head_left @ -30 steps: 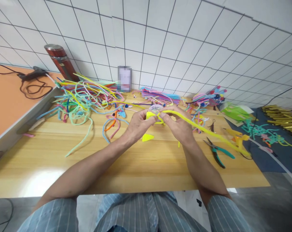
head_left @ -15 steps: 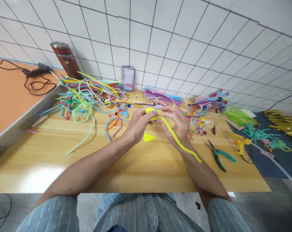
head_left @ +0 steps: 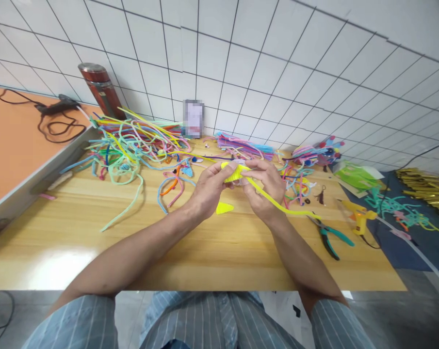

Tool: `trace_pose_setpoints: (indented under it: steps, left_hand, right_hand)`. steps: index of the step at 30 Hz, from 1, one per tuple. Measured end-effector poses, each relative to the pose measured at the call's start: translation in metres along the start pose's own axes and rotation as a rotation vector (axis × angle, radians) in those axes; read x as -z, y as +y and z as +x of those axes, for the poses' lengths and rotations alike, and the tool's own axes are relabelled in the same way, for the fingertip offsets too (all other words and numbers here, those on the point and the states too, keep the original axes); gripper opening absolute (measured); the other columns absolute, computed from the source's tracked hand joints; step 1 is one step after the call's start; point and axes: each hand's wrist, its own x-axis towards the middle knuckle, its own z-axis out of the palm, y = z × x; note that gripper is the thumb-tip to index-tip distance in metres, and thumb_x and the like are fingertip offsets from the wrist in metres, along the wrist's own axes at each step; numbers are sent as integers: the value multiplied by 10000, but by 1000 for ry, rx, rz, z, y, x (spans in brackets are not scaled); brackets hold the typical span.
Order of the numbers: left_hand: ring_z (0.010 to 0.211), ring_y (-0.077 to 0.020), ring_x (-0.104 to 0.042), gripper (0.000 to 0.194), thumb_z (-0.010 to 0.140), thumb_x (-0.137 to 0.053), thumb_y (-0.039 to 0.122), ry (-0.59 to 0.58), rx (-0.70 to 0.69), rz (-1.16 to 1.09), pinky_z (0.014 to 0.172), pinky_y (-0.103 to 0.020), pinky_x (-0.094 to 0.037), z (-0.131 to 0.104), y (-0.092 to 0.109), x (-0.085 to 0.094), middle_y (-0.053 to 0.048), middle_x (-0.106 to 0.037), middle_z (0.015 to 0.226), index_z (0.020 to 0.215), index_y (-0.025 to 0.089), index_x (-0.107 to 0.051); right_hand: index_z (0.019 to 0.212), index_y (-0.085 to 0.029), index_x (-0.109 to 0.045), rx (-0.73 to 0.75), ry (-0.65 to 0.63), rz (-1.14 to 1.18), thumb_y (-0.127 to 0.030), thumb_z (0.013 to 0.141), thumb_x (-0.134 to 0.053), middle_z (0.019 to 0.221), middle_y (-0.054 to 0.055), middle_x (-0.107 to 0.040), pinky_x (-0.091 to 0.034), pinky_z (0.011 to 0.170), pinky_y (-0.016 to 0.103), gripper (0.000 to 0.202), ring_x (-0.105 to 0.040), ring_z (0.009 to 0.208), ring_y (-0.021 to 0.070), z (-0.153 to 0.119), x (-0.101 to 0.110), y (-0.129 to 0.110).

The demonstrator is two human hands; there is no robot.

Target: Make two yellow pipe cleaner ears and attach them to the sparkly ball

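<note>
Both hands meet above the middle of the wooden table. My left hand [head_left: 209, 190] is closed on a yellow fuzzy piece [head_left: 233, 173] made of wound strands. The fingers of my right hand [head_left: 265, 186] pinch at the right side of that piece. From there a loose yellow strand [head_left: 277, 204] runs over the right wrist and out to the right, its end near the pliers' tips. Below the hands a small yellow wedge [head_left: 224, 208] lies on the table.
Tangled pipe cleaners [head_left: 132, 140] lie at the back left, near a red-brown thermos [head_left: 103, 92]. A phone [head_left: 193, 118] leans on the tiled wall. To the right are teal-handled pliers [head_left: 330, 237] and a yellow glue gun [head_left: 361, 217].
The loose strand's free end has swung up and to the right, off the right forearm. The yellow piece has turned slightly between my hands. The wedge has not moved.
</note>
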Motion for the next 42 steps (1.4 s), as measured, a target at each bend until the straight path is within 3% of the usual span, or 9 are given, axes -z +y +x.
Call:
trace_pose_setpoints:
  steps: [12, 16, 18, 21, 24, 27, 30, 34, 42]
  left_hand:
    - [692, -119, -568, 439, 688, -977, 521, -8, -2, 26, 682, -259, -476, -1, -2, 0, -17, -677, 748, 737, 167, -723]
    - [680, -116, -558, 424, 687, -972, 513, 44, -72, 26, 674, -260, -475, 1, -1, -1, -11, -674, 722, 730, 174, -722]
    - [678, -126, -565, 418, 706, -948, 542, 69, -105, 32, 668, -274, -480, 2, 1, -1, -14, -686, 727, 745, 188, -728]
    - [671, -136, -573, 415, 734, -925, 567, 84, -130, 51, 652, -286, -477, 2, 3, -1, -15, -694, 726, 754, 204, -724]
    - [648, -134, -563, 419, 777, -906, 574, 46, -144, 58, 655, -295, -476, 3, 3, 0, -12, -688, 714, 742, 206, -708]
    - [636, -127, -542, 435, 781, -903, 593, 66, -173, 108, 655, -294, -465, 4, 1, 3, -8, -686, 722, 748, 205, -707]
    - [661, -134, -566, 475, 760, -907, 632, 99, -219, 177, 670, -292, -473, 5, 0, 4, -6, -691, 740, 755, 204, -701]
    - [660, -141, -577, 502, 732, -920, 651, 133, -248, 197, 655, -292, -476, 5, -1, 3, 2, -689, 731, 752, 208, -686]
    - [718, -156, -642, 509, 751, -907, 649, 116, -126, 95, 650, -292, -463, 0, 0, -1, -8, -681, 716, 731, 209, -652]
  right_hand:
    - [1146, -346, -802, 140, -52, 9, -182, 902, -767, 1291, 92, -754, -651, 918, 489, 296, -749, 1145, 304, -6, 1, 9]
    - [1189, -324, -759, 94, -16, 29, -222, 897, -763, 1295, 103, -746, -648, 924, 496, 309, -740, 1130, 296, -7, -3, 10]
    - [1213, -302, -715, -11, 10, 112, -276, 896, -766, 1283, 114, -746, -648, 909, 471, 322, -728, 1156, 293, -8, -9, 10]
    - [1135, -270, -675, -350, -4, 406, -414, 929, -749, 1135, 92, -766, -642, 845, 392, 262, -745, 1032, 244, -6, -16, 10]
    - [967, -249, -659, -684, -198, 794, -583, 936, -713, 891, 44, -748, -635, 768, 370, 341, -720, 794, 204, 1, -15, 11]
    - [882, -240, -660, -814, -398, 1015, -743, 890, -704, 791, 43, -723, -616, 678, 368, 505, -678, 695, 203, 9, -9, 7]
    - [837, -237, -663, -841, -418, 1002, -769, 821, -778, 776, 39, -716, -595, 650, 344, 545, -653, 683, 190, 13, -6, -3]
    - [780, -229, -667, -854, -285, 906, -628, 769, -895, 739, 5, -686, -531, 622, 297, 460, -591, 649, 150, 10, -12, -13]
    - [767, -240, -659, -668, -219, 588, -457, 861, -810, 694, -34, -630, -479, 623, 292, 281, -544, 619, 134, 5, -11, -9]
